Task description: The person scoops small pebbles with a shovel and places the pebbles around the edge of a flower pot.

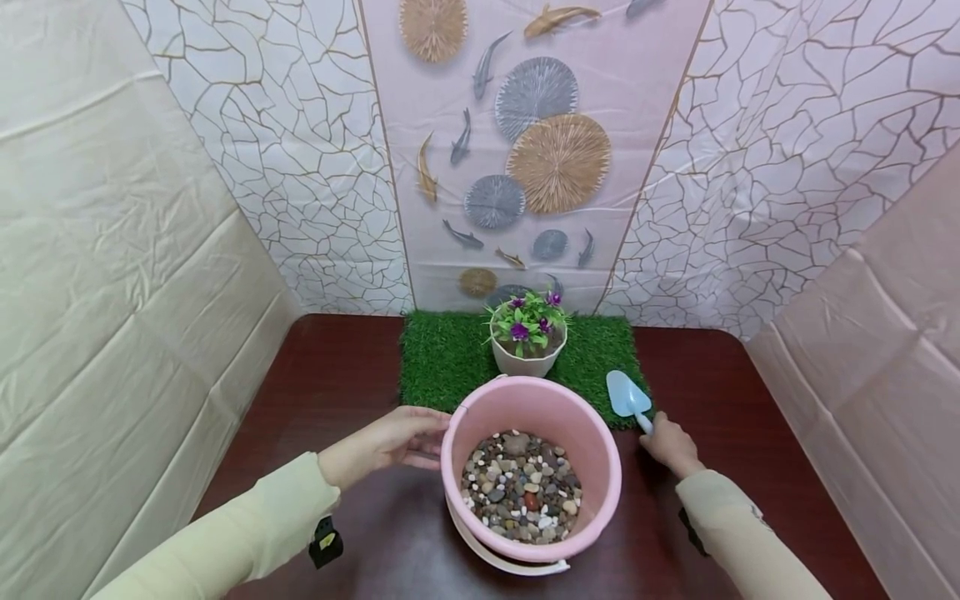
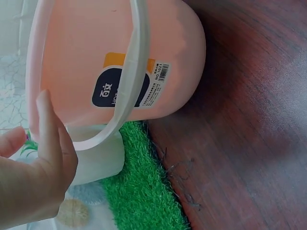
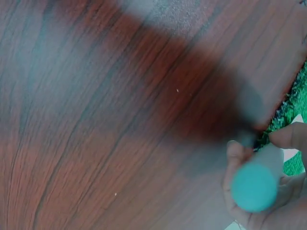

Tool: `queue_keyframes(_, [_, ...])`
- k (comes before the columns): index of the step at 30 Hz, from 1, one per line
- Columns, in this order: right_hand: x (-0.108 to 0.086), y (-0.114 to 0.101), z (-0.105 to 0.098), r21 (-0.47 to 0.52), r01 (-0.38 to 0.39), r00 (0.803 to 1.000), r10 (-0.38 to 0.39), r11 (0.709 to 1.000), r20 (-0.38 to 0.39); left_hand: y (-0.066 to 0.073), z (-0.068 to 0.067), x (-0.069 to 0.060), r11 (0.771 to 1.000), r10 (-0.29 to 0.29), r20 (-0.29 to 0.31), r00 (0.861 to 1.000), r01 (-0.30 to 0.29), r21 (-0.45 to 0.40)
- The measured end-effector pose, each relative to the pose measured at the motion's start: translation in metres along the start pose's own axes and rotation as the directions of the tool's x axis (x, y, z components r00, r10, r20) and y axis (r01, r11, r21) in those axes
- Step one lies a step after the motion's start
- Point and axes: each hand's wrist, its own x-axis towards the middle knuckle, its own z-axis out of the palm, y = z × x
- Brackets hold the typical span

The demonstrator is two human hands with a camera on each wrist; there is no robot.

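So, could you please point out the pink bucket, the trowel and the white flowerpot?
Pink bucket [image 1: 534,407], head view: far inner wall.
Trowel [image 1: 627,395], head view: the blade.
White flowerpot [image 1: 522,366], head view: its front side.

Dark reddish-brown table [image 1: 337,375] between pale side walls [image 1: 112,292], before a white gold-veined, pink-centred backdrop [image 1: 315,150].

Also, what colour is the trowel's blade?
The trowel's blade is pale blue, seen best in the head view.
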Motion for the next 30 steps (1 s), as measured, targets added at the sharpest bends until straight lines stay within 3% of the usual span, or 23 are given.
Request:
queue_keyframes(6, [-0.009,0.002,-0.011,0.022,0.000,1.000,0.000,1.000,-0.013,0.001,0.001,0.002,0.999,-0.038,0.000,0.999,0.038,-0.015])
queue_keyframes(12, [-0.019,-0.003,-0.029,0.042,0.099,0.994,-0.096,0.994,-0.060,0.000,0.003,0.002,0.999,-0.044,-0.015,0.999,0.044,-0.020])
queue_keyframes(23, [-0.032,-0.022,-0.077,0.013,0.287,0.952,-0.283,0.958,-0.118,0.002,0.003,0.002,0.999,-0.051,-0.027,0.998,0.051,-0.020])
queue_keyframes(30, [-0.041,-0.044,-0.113,-0.026,0.358,0.922,-0.358,0.933,-0.146,0.003,0.003,0.003,0.999,-0.053,-0.023,0.998,0.053,0.000])
